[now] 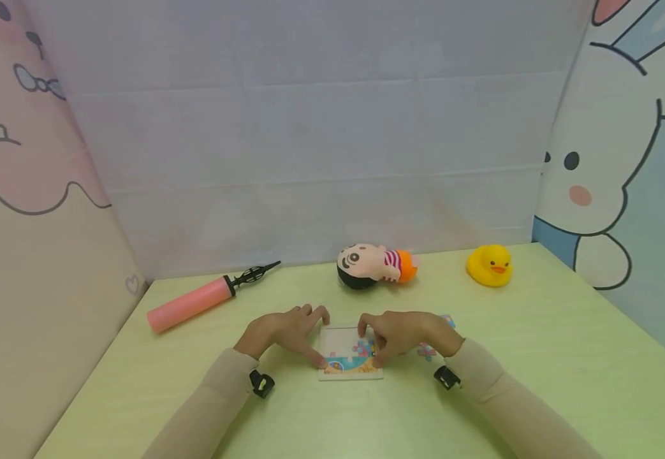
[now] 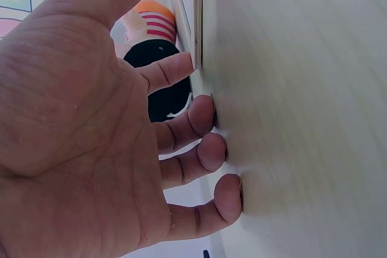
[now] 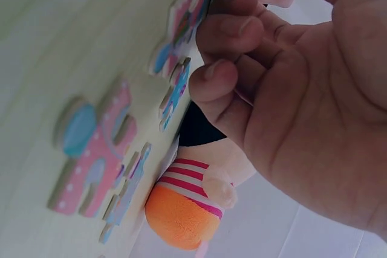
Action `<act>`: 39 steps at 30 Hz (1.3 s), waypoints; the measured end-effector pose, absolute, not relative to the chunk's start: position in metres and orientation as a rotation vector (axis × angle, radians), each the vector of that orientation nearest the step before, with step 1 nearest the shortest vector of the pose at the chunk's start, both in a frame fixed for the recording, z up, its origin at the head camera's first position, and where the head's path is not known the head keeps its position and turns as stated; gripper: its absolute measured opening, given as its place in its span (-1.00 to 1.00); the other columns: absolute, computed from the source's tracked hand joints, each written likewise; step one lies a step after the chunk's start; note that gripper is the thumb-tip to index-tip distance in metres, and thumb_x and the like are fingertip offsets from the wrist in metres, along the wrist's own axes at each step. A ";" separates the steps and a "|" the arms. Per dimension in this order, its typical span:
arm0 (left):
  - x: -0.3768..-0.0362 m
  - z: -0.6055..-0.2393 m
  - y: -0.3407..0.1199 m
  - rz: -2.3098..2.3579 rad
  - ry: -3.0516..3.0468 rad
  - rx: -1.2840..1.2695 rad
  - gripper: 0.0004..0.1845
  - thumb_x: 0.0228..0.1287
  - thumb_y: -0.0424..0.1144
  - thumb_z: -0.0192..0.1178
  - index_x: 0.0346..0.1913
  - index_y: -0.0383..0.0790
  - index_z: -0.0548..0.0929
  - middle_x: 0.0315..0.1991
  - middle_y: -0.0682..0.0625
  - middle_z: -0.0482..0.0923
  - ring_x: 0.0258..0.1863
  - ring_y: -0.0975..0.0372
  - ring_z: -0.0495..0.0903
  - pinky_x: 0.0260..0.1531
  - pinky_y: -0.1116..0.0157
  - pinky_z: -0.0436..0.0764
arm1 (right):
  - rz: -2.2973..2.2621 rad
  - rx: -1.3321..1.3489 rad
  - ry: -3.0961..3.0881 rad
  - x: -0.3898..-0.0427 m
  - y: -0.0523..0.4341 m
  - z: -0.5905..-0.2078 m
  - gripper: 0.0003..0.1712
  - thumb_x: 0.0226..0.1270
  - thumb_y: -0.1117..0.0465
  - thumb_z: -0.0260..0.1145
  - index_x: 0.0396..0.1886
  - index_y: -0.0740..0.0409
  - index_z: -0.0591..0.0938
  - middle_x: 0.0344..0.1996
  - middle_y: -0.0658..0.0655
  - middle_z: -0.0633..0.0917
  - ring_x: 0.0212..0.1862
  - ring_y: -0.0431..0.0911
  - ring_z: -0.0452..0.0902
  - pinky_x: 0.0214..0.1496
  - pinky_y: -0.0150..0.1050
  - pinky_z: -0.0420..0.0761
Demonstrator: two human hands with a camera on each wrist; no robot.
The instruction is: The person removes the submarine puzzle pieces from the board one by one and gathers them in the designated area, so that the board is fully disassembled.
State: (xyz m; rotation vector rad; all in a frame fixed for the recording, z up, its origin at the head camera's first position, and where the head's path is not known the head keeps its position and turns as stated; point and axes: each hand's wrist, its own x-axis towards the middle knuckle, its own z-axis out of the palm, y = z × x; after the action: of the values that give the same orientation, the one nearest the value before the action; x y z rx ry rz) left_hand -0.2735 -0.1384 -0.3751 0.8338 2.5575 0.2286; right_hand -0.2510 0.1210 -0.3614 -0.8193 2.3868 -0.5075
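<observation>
A jigsaw puzzle board (image 1: 351,376) with a pale rim lies flat on the table, pieces covering its lower strip. My left hand (image 1: 296,329) spreads along the board's left side, thumb near the lower corner and index finger at the upper one. Its other fingertips (image 2: 228,197) touch the table. Over the board's right part, my right hand (image 1: 401,331) curls its thumb and index finger about a pink-and-blue puzzle piece (image 1: 363,347); the exact contact is partly hidden. Beside that hand lie loose puzzle pieces, among them a pink dotted one (image 3: 91,173).
Along the back of the table are a pink hand pump (image 1: 191,306) with a black nozzle, a plush doll (image 1: 375,262) on its side and a yellow rubber duck (image 1: 489,266). Light walls close off the back and both sides.
</observation>
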 end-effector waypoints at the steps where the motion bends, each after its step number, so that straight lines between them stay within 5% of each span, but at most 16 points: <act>1: -0.273 -0.375 -0.138 0.229 2.557 0.833 -0.23 0.06 0.26 0.44 0.21 0.04 0.28 -0.08 -0.02 0.34 -0.06 0.10 0.40 -0.02 0.07 0.45 | -0.513 -0.819 2.385 -0.251 0.121 -0.362 -0.53 0.23 0.18 0.50 0.01 -0.05 0.43 -0.54 -0.05 0.59 -0.59 -0.20 0.40 -0.41 -0.33 0.42; 31: -0.273 -0.375 -0.139 0.221 2.558 0.840 -0.23 0.09 0.25 0.42 0.21 0.04 0.27 -0.05 -0.01 0.33 -0.01 0.10 0.39 0.02 0.08 0.43 | -0.515 -0.940 2.397 -0.252 0.121 -0.361 -0.74 0.23 0.28 0.49 -0.29 0.06 0.52 -0.53 -0.08 0.46 -0.55 -0.24 0.36 -0.38 -0.36 0.37; 39: -0.273 -0.376 -0.140 0.201 2.554 0.840 -0.22 0.08 0.30 0.40 0.21 0.05 0.26 -0.02 -0.01 0.33 0.03 0.09 0.39 0.02 0.07 0.44 | -0.531 -0.884 2.412 -0.251 0.118 -0.363 -0.60 0.26 0.27 0.47 -0.02 0.01 0.48 -0.50 -0.03 0.56 -0.63 -0.19 0.41 -0.41 -0.33 0.46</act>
State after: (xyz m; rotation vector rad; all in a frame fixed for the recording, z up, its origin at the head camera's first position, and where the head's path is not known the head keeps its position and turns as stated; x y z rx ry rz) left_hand -0.2727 -0.1396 -0.3757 0.8401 2.5541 0.2013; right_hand -0.2513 0.1183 -0.3634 -0.8844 2.4124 -0.5310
